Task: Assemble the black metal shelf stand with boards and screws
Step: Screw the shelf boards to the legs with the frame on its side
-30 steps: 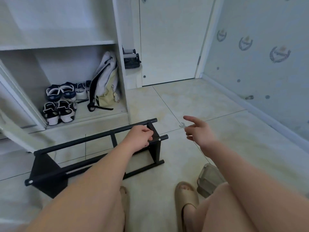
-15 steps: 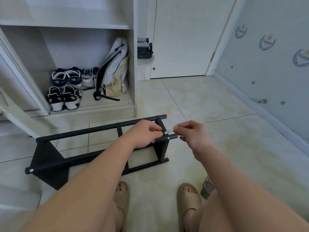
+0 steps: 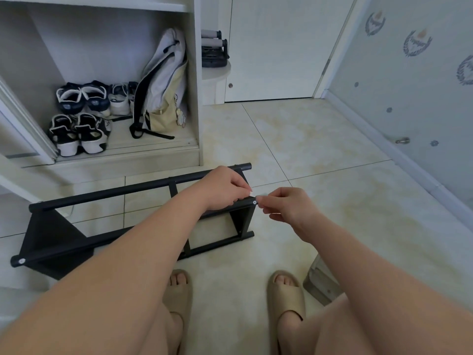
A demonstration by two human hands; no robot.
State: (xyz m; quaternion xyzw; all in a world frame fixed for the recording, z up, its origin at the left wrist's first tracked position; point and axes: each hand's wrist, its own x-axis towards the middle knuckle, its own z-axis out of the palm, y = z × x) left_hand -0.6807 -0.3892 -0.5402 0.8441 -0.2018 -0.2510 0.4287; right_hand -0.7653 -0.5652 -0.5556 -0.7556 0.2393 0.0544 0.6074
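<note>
The black metal shelf stand (image 3: 107, 196) lies on its side on the tiled floor in front of me, its tubes running left to right. My left hand (image 3: 225, 188) grips the near tube at the stand's right end. A silver screw (image 3: 254, 202) sits in that tube's end. My right hand (image 3: 284, 204) pinches a small silver wrench (image 3: 259, 197) right against the screw; most of the tool is hidden by my fingers. A second screw head (image 3: 22, 261) shows at the stand's left end.
An open white cabinet (image 3: 197, 98) behind the stand holds several shoes (image 3: 79, 119) and a backpack (image 3: 163, 83). A clear plastic box (image 3: 320, 283) stands by my right foot. A white door (image 3: 276, 47) is ahead, a papered wall (image 3: 409, 85) to the right.
My right hand came in from the right with the small wrench and now holds it at the screw on the tube end. My left hand stayed on the tube.
</note>
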